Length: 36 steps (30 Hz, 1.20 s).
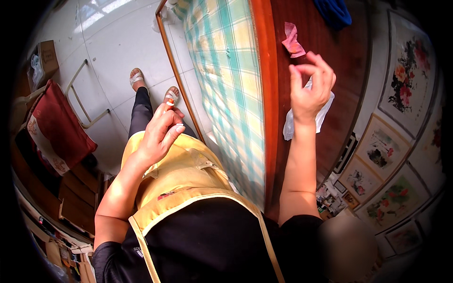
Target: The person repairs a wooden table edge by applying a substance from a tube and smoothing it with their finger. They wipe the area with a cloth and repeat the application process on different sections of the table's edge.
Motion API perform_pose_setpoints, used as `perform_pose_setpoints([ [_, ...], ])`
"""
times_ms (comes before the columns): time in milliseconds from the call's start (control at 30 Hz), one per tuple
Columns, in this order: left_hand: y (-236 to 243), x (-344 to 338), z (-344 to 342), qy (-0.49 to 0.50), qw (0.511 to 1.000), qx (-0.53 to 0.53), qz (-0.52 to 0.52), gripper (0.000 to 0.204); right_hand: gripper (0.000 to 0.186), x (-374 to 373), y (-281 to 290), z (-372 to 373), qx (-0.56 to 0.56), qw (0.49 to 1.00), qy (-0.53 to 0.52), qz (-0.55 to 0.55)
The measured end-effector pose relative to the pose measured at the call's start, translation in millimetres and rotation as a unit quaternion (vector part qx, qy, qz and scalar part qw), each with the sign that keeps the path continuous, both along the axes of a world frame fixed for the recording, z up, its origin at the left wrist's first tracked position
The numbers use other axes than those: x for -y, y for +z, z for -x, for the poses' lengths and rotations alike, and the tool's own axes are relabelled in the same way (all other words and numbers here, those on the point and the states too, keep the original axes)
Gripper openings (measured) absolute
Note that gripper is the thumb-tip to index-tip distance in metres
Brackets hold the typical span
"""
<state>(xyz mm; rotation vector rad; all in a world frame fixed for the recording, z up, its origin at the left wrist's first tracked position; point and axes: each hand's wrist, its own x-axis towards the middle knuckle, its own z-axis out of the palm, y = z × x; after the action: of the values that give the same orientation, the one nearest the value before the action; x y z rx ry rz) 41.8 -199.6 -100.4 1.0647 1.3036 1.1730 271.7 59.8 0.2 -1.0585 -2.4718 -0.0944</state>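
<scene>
My left hand (163, 129) is raised in front of the yellow apron (188, 165), its fingers closed round a slim small tube (171, 102) with an orange tip. A white end shows by the thumb; the fingers hide the middle. My right hand (313, 87) reaches over the reddish-brown tabletop (347, 61), thumb and forefinger apart with nothing visible between them. Just beyond its fingertips lies a crumpled pink cloth (293, 40). Under and beside the right wrist is a white, thin sheet or bag (325, 115), partly covered by the hand.
A green-and-yellow checked cloth (226, 70) spreads along the table's left edge, beside a thin wooden rail (171, 56). Blue fabric (334, 13) lies at the far end. Left stands a metal-framed chair with red cloth (63, 125), near a cardboard box (46, 59). Framed paintings (408, 70) line the right.
</scene>
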Motion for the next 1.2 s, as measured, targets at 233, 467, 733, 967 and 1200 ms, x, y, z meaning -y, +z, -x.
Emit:
perform_pose_setpoints([
  [233, 0, -2, 1, -0.003, 1.0, 0.003, 0.004, 0.015, 0.067, 26, -2, -1, 0.095, 0.993, 0.072, 0.014],
  [467, -4, -1, 1, 0.0, 1.0, 0.001, 0.004, 0.016, 0.072, 32, -9, 2, 0.214, 0.973, 0.062, -0.057],
  [733, -3, -1, 2, 0.005, 1.0, 0.001, 0.015, 0.016, 0.068, 28, -9, 8, 0.214, 0.973, 0.058, -0.063],
  [967, -5, -3, 2, 0.008, 1.0, 0.003, 0.009, 0.017, 0.066, 33, -6, 3, 0.201, 0.976, 0.07, -0.042],
  [1200, -4, -5, 1, 0.007, 1.0, 0.003, 0.013, 0.017, 0.065, 29, -3, 4, 0.223, 0.972, 0.053, -0.046],
])
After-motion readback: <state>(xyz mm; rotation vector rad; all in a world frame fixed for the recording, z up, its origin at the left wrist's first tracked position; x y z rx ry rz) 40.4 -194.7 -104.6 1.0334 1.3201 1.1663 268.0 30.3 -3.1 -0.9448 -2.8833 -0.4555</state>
